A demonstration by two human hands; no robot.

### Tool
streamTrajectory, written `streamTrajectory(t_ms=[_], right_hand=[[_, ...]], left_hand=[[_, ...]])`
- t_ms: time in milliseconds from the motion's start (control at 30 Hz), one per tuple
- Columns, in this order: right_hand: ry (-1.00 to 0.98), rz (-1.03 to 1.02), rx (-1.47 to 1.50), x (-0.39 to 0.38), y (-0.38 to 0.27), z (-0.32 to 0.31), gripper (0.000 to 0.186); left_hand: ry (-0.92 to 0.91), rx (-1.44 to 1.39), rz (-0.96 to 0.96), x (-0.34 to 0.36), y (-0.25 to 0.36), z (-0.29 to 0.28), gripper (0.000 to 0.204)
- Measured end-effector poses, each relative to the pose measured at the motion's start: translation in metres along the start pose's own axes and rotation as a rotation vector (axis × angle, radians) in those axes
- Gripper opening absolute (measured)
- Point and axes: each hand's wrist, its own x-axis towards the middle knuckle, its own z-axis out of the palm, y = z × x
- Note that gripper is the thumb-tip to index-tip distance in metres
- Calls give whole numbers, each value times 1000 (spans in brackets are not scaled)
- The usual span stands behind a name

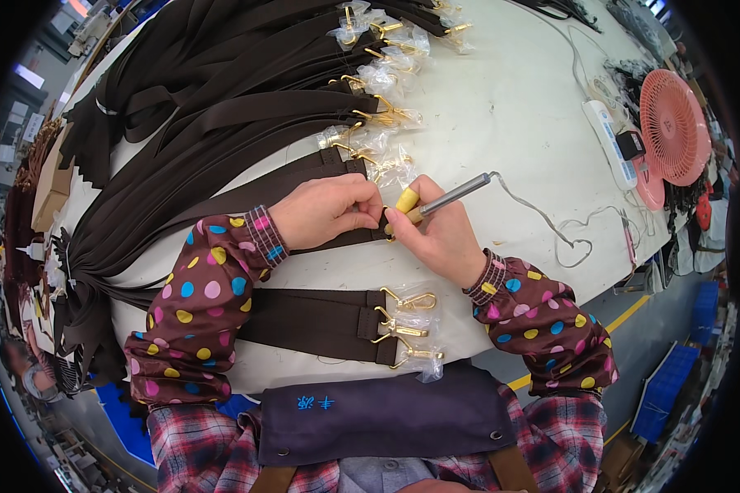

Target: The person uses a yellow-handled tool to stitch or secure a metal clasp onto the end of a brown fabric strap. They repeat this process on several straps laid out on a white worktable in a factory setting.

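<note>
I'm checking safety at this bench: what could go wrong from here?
The left fingers are close to the pen-shaped tool in the right hand; if it is hot, which I can't tell, they might get burned. The plastic wrap nearby could also be damaged. The loosely looped cord on the table might snag.

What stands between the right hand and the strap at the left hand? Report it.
Nothing visible: the right hand, gripping a grey corded tool, is beside the left hand at the dark strap. The tool's tip cannot be made out.
</note>
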Motion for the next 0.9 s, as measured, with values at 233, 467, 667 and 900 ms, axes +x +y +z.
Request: streamTrajectory(t_ms=[233, 467, 667, 900], right_hand=[[85, -31, 147, 0, 0, 2, 22], [46, -4, 204, -1, 6, 4, 21], [-23, 43, 108, -2, 1, 0, 20], [37, -3, 111, 0, -5, 1, 22]], left_hand=[[56, -88, -70, -5, 3, 6, 14], [96, -53, -46, -6, 3, 8, 14], [129, -67, -33, -6, 0, 10, 14], [110, -319, -289, -7, 7, 6, 13]])
